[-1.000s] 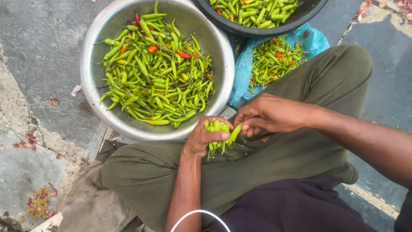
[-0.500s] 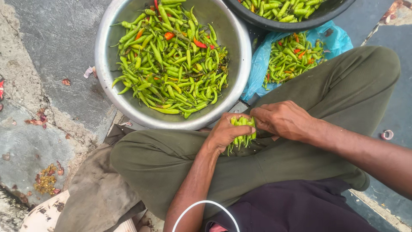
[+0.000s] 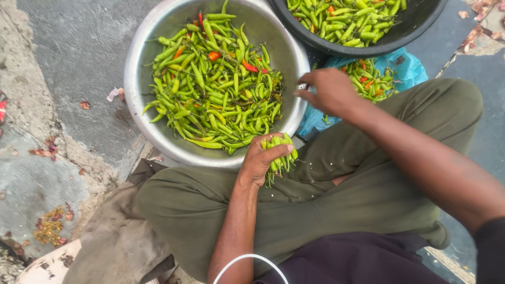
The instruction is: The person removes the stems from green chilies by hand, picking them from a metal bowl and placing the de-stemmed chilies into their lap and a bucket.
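Below, a wide metal bowl heaped with green chillies sits on the pavement beside a black tub. Over its rim the right hand hangs, arm stretched from the right, fingers loosely curled around nothing. Nearer the lap, the left hand closes around a bunch of green chillies, wrist bent upward.
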